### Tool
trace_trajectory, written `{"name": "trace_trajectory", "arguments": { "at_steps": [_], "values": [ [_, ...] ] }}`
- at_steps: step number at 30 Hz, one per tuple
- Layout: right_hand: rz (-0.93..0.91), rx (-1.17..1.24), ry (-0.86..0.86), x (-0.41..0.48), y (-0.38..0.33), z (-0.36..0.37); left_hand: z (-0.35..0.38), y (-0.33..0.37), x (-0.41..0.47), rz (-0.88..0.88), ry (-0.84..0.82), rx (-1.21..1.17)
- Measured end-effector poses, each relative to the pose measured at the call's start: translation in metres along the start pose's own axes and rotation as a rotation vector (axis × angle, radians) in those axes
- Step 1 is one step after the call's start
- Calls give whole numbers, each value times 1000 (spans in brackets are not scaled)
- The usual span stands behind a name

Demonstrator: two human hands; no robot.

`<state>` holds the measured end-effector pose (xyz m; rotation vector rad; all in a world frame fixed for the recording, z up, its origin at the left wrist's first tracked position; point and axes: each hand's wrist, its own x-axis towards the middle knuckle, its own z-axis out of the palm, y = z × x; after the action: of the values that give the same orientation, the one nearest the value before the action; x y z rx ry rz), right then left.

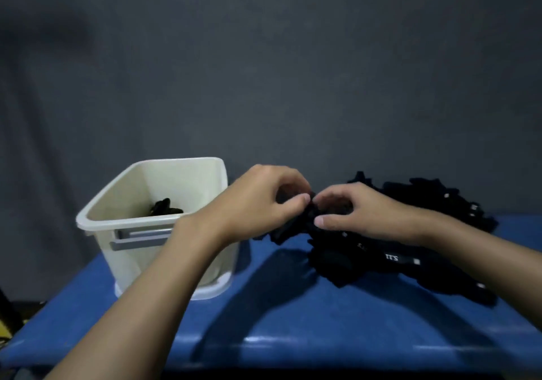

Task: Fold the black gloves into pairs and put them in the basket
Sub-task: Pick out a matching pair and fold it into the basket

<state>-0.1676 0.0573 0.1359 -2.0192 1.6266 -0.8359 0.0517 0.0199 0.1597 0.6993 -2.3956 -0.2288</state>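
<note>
1. Both forearms lay nearest my view, crossing the near edge of the blue table [293, 321] and meeting over its middle.
2. On the left hand [264, 200], the thumb and curled fingers pinched a black glove [293, 228] at its upper end. The right hand [360, 215] sat just beside it, thumbs almost touching, with its fingers curled over the same glove and its thumb pressed on the cloth. Neither hand was spread wide.
3. That glove hung between and just under the two hands. Its lower end ran into the pile of gloves [425, 233], which spread beneath the right hand and well out past that wrist.
4. A cream basket [123, 191] stood just outside the left wrist. Inside it lay a dark bundle [165, 208], too dim for me to count.
5. I judged the job to be at an early stage: a little was already in the basket, one glove was being worked in hand, and most of the gloves sat unpaired in the pile.
6. White print [391, 258] on a cuff below the right wrist sat upside down to me, a few characters that I could not read for certain. Small white tags showed on other cuffs, too small to read, and I could name no brand
</note>
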Motion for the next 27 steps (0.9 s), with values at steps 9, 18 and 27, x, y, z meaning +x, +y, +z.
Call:
{"name": "trace_trajectory", "arguments": {
  "at_steps": [9,18,27],
  "values": [
    [153,104,182,-67,99,47,129,-37,-3,-250,-205,15],
    [64,-3,232,-61,114,65,173,-57,-2,-427,123,-279],
    [125,-2,503,-53,106,58,153,-45,-3,-376,340,-550]
  ]
}}
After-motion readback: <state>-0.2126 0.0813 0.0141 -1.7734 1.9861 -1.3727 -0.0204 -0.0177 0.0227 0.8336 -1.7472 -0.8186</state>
